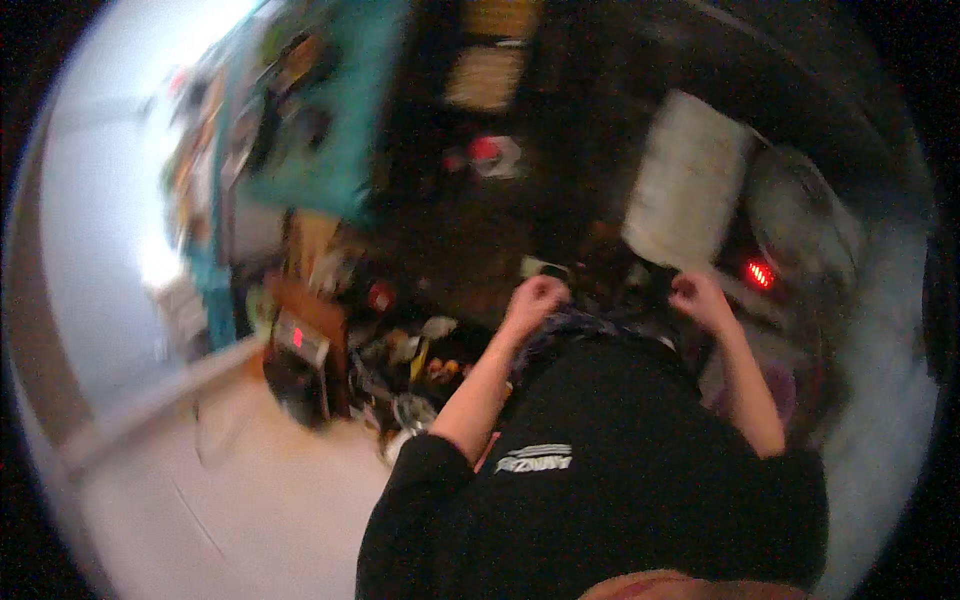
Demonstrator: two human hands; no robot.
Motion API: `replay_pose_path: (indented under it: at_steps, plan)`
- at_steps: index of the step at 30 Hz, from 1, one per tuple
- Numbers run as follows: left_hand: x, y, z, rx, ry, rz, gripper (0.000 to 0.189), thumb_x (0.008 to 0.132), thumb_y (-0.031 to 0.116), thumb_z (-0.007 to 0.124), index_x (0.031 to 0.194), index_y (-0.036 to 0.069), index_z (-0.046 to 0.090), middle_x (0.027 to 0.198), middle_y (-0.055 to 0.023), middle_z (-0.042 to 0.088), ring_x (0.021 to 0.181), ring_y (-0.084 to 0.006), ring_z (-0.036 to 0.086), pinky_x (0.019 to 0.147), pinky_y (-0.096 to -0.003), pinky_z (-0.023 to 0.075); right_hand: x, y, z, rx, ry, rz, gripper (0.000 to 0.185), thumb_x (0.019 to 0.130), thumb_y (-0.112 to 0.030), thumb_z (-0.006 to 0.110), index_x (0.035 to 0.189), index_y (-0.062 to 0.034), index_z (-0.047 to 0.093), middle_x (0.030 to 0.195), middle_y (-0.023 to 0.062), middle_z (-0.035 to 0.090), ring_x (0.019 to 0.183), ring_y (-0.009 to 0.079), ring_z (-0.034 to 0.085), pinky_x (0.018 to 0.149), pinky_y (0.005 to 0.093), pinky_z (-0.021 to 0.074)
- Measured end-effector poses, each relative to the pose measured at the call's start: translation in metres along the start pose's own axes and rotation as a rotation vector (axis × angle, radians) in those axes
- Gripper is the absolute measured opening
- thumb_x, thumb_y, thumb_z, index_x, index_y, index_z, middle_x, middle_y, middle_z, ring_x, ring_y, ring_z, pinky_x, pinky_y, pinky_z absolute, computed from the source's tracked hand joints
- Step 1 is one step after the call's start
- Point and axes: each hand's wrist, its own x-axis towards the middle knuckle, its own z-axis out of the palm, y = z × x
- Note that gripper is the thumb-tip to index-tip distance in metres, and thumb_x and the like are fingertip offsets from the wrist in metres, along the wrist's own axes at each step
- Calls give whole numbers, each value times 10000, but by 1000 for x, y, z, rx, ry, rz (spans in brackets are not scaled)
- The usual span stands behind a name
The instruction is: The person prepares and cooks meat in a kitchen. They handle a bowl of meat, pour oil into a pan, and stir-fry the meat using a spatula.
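My left hand [537, 301] has its fingers curled in front of my waist, just above dark patterned cloth [592, 325] at my lap. A small black object [555, 271] shows at its fingertips, beside a pale flat piece [532, 264]. My right hand [699, 300] is also curled, apart from the left and at about the same height. Something dark [660, 283] lies by its fingers. Blur hides whether either hand grips anything. Beyond the right hand stands a pale rectangular object [690, 176], its lower edge close to the knuckles in the picture.
A teal cloth-covered surface [330, 165] carries several blurred items at upper left. Below it are a brown boxy device with a red light [298, 337] and mixed clutter [409, 349]. A large round grey object [799, 202] and red lit marks [760, 274] are at right.
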Motion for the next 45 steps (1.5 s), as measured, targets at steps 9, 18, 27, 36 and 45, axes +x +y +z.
replay_pose_path:
  at_steps: [9,18,27,36,45]
  plan:
    - [-30,4,-160,-232,-217,186,488,989,463,551,983,0,707,885,-91,722,807,-158,623,748,-356,507,118,-274,222,-10,-349,-489,449,781,-29,757,1204,-8,611,1118,120,672,1003,204,647,870,342,538]
    - [-147,-86,-337,-536,773,168,233,955,250,640,970,20,674,843,-49,660,804,-139,609,752,-308,508,199,-492,392,-485,-787,-834,358,790,-108,741,1127,-20,658,1030,134,673,920,246,666,804,346,536]
    - [-276,-287,-548,-1522,1958,-106,423,1001,361,544,1246,17,531,1061,-115,639,997,-252,606,895,-374,499,326,-596,529,-757,-1000,-674,258,839,-178,720,1042,-19,702,957,154,722,826,247,690,749,359,547]
    - [-282,-300,-666,-1969,1559,394,283,1036,383,505,925,125,541,643,44,389,443,-74,287,381,-250,218,458,-700,642,-988,-1125,-673,275,845,-145,708,1081,-7,684,951,134,726,864,236,691,794,352,546]
    - [-235,-263,-696,-1758,1827,107,304,1032,359,521,843,132,447,565,27,364,390,-100,315,351,-270,241,520,-764,697,-1010,-1104,-824,250,870,-239,678,1029,-46,691,923,148,715,815,303,686,757,396,547]
